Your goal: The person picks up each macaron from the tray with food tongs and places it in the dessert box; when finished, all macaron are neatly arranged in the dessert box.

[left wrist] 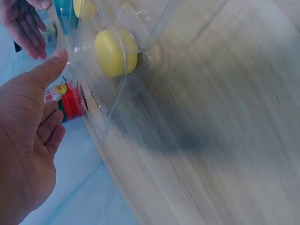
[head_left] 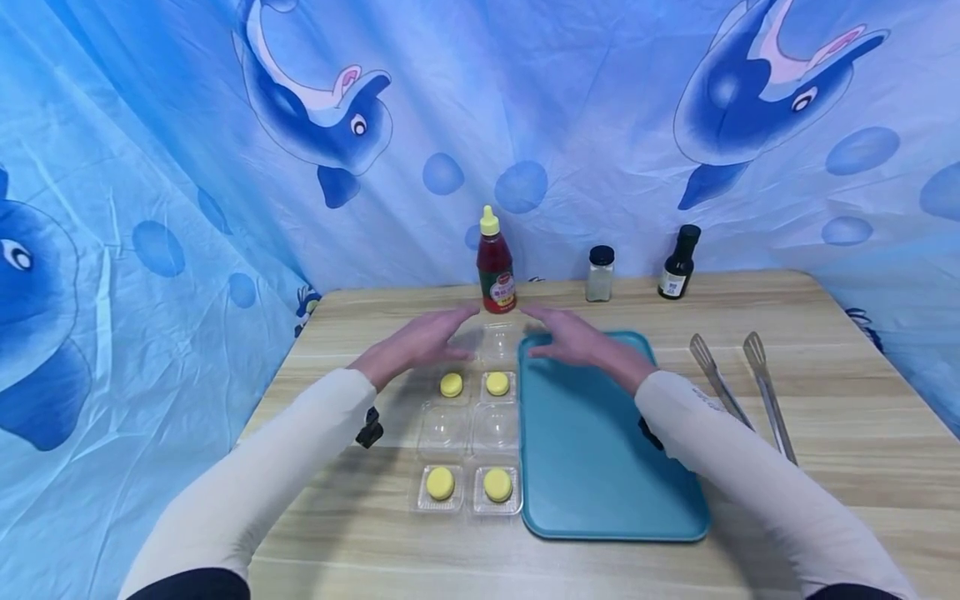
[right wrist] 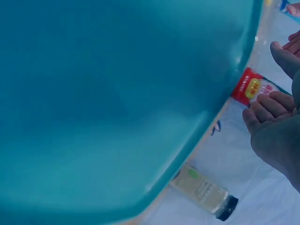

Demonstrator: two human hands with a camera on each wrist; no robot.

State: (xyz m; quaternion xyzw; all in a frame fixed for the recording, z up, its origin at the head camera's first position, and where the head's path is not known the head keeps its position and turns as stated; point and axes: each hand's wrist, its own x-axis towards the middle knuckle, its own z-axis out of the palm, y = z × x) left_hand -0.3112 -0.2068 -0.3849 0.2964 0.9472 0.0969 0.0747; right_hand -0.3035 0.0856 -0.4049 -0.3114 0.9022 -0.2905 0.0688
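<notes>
My left hand hovers over the far clear plastic boxes, fingers extended and nothing in its grasp. Facing it, my right hand is held above the far left corner of a blue tray, also holding nothing. Between and beyond the fingertips stands a red sauce bottle with a yellow cap; neither hand visibly grips it. Several yellow round pieces like macarons sit in the open boxes, one nearest the left hand, another beside it, and a front one. In the left wrist view, a yellow piece shows through clear plastic.
Behind the tray stand a black-lidded shaker jar and a small dark bottle. Two metal tongs-like arms lie on the wooden table to the right. A blue dolphin-print curtain hangs behind the table's far edge.
</notes>
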